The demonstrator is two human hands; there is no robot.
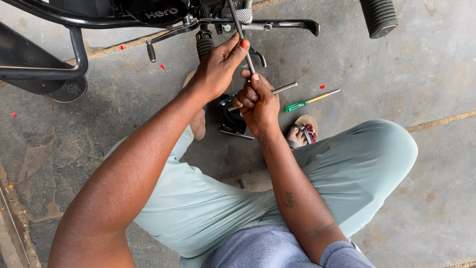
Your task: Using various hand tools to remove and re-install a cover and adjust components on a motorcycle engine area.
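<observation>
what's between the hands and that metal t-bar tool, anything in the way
Nothing visible. The left hand touches the upright shaft of the T-bar tool, and the right hand grips its crossbar directly.

The T-handle rod [246, 47] in the hands looks like bare steel, dull grey and smooth. The screwdriver [311, 100] has a glossy see-through green plastic grip. The floor [396, 74] is rough, stained concrete. The motorcycle frame [59, 20] is glossy black painted metal, and the footpeg [379, 17] is ribbed matt rubber.
</observation>
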